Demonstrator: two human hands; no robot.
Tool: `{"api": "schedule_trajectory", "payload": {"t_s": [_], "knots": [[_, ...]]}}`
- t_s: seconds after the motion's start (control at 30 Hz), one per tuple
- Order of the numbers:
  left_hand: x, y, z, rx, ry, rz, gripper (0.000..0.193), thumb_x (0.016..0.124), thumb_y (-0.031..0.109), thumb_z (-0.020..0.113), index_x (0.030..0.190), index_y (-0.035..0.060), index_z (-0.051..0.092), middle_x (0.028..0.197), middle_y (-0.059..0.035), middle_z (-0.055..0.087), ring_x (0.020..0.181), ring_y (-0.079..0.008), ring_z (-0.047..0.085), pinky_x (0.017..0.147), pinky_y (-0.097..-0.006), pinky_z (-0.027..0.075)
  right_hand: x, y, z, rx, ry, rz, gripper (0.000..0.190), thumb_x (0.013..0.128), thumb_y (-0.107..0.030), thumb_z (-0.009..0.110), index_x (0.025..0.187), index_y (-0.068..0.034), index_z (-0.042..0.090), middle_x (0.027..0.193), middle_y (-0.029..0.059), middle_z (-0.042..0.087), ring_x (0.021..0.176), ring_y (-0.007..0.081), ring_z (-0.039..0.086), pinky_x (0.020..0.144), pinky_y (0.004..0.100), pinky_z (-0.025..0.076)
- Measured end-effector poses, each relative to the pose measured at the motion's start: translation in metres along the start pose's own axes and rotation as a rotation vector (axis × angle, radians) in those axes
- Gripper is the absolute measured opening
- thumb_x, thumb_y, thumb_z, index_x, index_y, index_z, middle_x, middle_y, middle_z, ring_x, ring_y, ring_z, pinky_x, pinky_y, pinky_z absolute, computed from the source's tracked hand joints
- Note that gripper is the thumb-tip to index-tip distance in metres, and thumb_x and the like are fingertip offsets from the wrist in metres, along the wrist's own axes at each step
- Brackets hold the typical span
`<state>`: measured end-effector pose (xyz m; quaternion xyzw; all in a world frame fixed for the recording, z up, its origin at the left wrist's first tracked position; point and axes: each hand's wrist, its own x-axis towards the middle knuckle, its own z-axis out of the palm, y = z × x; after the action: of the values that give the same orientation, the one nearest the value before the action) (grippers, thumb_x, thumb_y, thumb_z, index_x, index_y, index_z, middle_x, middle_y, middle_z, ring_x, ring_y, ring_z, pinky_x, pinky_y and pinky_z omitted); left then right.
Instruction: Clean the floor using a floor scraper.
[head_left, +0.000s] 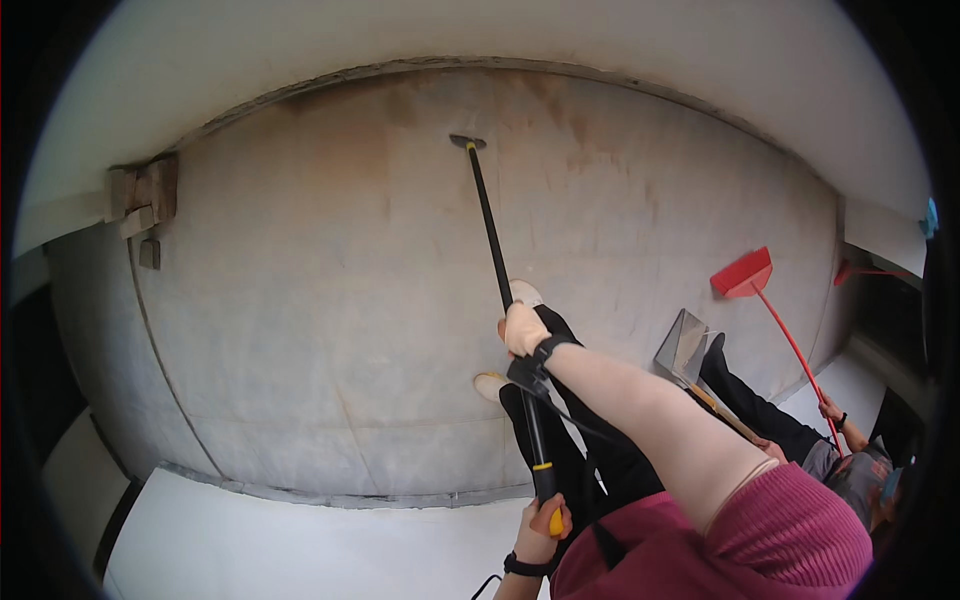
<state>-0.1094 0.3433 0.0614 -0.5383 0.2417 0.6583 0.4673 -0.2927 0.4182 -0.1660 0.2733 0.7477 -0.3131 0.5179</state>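
Note:
A long-handled tool with a black pole (491, 225), apparently a floor scraper, slants across the view. Its flat dark head (468, 141) rests on the stained concrete floor (300, 300), far ahead of my feet. My right hand (523, 330) is wrapped around the middle of the pole, in a pale sleeve that covers part of the hand. Lower down, my left hand (541, 517) grips the yellow-and-black handle end (553, 510). Both wrists wear black straps; a dark device (529, 373) sits by the right one and hides some of the pole.
A co-worker (847, 472) at the right holds a red broom (742, 272) and a metal dustpan (682, 345) with a long handle. Another red broom (844, 273) is beyond. Several bricks (146, 195) are piled in the left corner. A wall (480, 30) bounds the far side.

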Motion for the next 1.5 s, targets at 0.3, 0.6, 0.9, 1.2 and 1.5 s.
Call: {"api": "schedule_trajectory", "payload": {"t_s": [0.3,0.6,0.9,1.2,1.5], "knots": [[-0.061,-0.025,-0.018,0.141,0.170,-0.114,0.027,0.079,0.027,0.046,0.065,0.0035,0.048,0.051,0.0007,0.042,0.043,-0.0088,0.037,0.040,-0.0211,0.027,-0.062,0.018,0.031,0.361,-0.214,0.502,0.040,0.079,-0.038,0.034,0.093,-0.002,0.044,0.081,0.0133,0.051,0.070,0.0272,0.051,0.059,0.0402,0.042],[0.023,0.007,0.007,0.011,0.016,0.028,0.025,0.078,0.027,0.050,0.078,0.0045,0.040,0.051,-0.0037,0.044,0.040,-0.0106,0.040,0.037,-0.0213,0.029,0.053,0.016,-0.020,0.035,-0.014,0.122,0.016,0.074,-0.011,0.048,0.065,0.002,0.050,0.050,0.0100,0.054,0.044,0.0233,0.055,0.042,0.0338,0.044],[-0.025,-0.086,-0.021,0.180,0.176,-0.004,0.026,0.078,0.027,0.048,0.064,0.0047,0.047,0.049,0.0010,0.040,0.041,-0.0079,0.034,0.039,-0.0210,0.025,-0.003,0.157,0.096,0.758,0.010,0.797,0.071,0.065,-0.055,0.034,0.118,-0.007,0.038,0.119,0.0113,0.040,0.103,0.0336,0.039,0.077,0.0570,0.027],[0.049,-0.020,0.022,0.046,0.041,0.062,0.022,0.080,0.025,0.048,0.080,0.0042,0.041,0.051,-0.0024,0.043,0.039,-0.0097,0.039,0.037,-0.0215,0.028,0.017,0.025,-0.057,0.078,0.010,0.154,0.020,0.077,-0.008,0.046,0.093,0.002,0.044,0.062,0.0172,0.053,0.049,0.0266,0.055,0.039,0.0355,0.043],[-0.034,-0.071,-0.002,0.114,0.177,-0.064,0.027,0.078,0.026,0.047,0.059,0.0065,0.045,0.047,0.0008,0.039,0.039,-0.0082,0.033,0.038,-0.0218,0.024,0.004,0.129,0.061,0.604,-0.294,0.719,0.056,0.076,-0.048,0.033,0.108,-0.003,0.043,0.107,0.0100,0.050,0.090,0.0275,0.051,0.068,0.0475,0.040]]}}
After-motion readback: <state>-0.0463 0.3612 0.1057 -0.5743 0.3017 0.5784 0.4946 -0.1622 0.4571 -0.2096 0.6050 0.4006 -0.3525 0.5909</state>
